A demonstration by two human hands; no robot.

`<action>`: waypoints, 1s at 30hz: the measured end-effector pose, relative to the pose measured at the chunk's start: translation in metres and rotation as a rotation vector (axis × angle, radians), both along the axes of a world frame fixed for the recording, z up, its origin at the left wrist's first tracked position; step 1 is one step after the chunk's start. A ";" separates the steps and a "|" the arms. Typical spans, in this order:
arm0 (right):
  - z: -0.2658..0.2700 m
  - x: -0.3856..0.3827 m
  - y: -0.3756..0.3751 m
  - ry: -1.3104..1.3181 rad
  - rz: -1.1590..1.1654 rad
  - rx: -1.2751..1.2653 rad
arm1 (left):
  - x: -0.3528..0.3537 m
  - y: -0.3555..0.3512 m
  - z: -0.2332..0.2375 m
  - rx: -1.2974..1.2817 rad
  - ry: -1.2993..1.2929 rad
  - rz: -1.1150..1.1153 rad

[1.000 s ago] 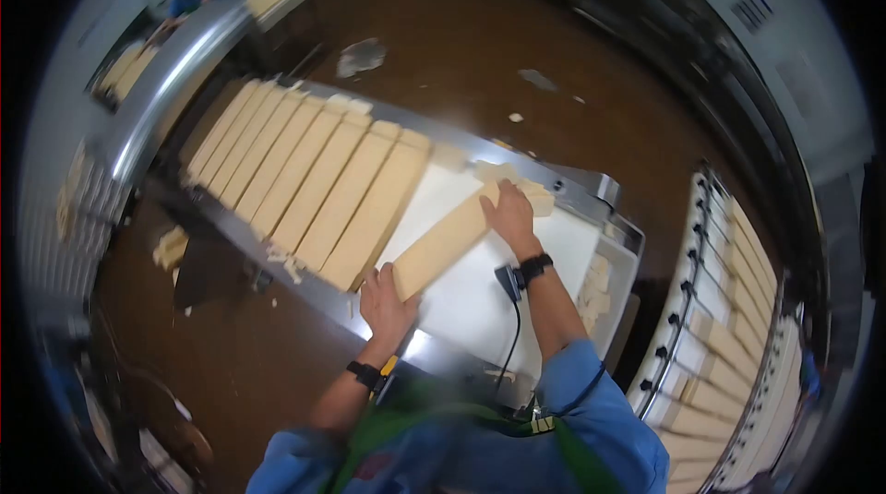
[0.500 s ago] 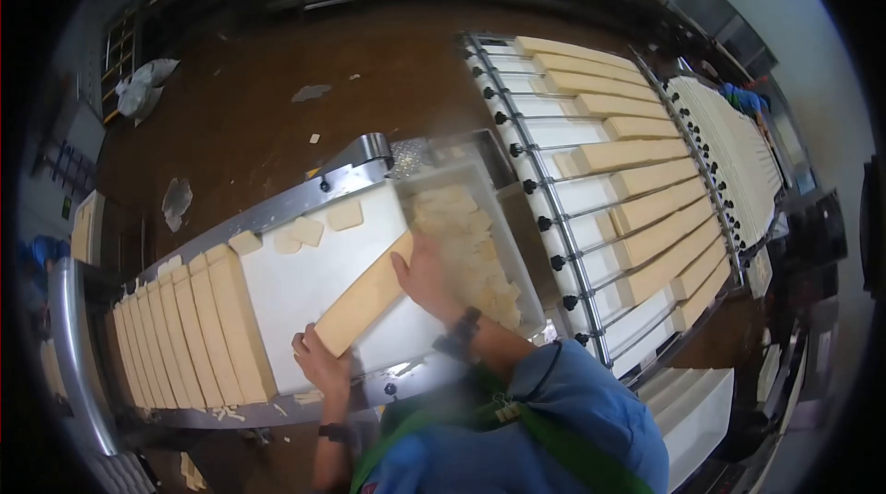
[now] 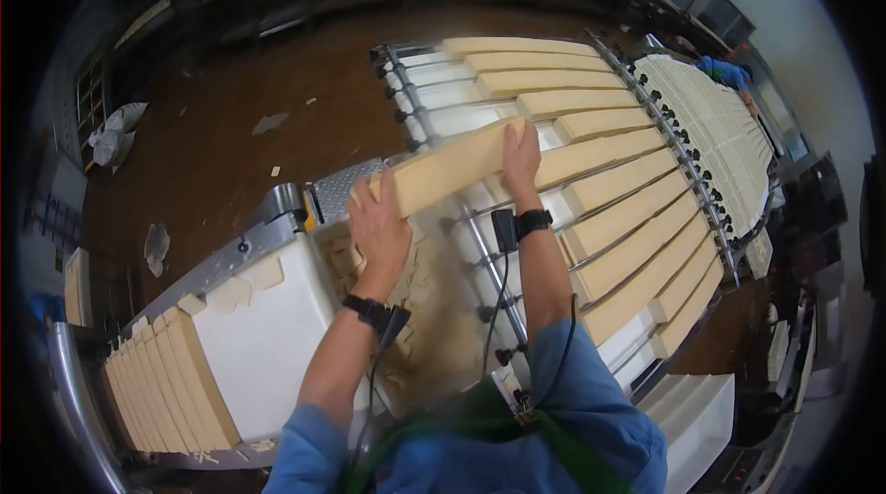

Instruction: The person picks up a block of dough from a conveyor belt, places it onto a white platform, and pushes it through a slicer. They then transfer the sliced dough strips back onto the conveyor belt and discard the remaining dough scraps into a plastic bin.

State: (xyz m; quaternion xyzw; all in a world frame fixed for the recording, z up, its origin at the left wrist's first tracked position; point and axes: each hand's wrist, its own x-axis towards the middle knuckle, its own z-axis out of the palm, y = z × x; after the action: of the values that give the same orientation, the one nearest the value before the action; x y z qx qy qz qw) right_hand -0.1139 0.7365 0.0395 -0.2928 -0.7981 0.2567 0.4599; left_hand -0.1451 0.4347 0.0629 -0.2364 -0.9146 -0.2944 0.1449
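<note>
A long beige slab (image 3: 452,166), which looks like a block of dough, is held up lengthwise between my two hands. My left hand (image 3: 380,231) grips its near-left end, with the fingers over the top. At the far-right end my right hand (image 3: 522,157) is closed round it. Below the slab lies a bin (image 3: 443,337) with loose beige pieces (image 3: 411,286) in it. Just beyond my right hand, similar slabs (image 3: 600,166) lie in lanes between metal rods on the white conveyor (image 3: 628,365).
To the left, a white belt (image 3: 272,346) carries a row of upright slabs (image 3: 180,383) and a few flat pieces (image 3: 231,295). Black knobs line the conveyor's rails. Stacked white trays (image 3: 688,429) stand at lower right. Another person in blue (image 3: 724,72) is at the far right.
The slab has been lifted off the white belt and carried right, over the bin, to the edge of the laned conveyor. Both hands keep hold of it. The view has shifted rightward.
</note>
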 end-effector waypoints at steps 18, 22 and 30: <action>-0.004 0.037 0.078 -0.456 -0.076 0.391 | -0.053 0.211 -0.056 0.299 -0.315 -0.071; 0.021 0.073 0.041 -0.312 0.150 0.339 | -0.067 0.210 -0.059 0.149 -0.352 -0.136; 0.053 0.114 -0.045 -0.385 0.317 0.270 | -0.068 0.198 -0.064 0.383 -0.408 -0.026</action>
State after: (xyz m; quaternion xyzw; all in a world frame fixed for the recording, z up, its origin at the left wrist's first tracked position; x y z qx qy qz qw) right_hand -0.0003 0.6911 0.0926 -0.1439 -0.9334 0.1564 0.2890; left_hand -0.2130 0.6327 -0.0015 -0.1524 -0.8495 -0.5051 -0.0039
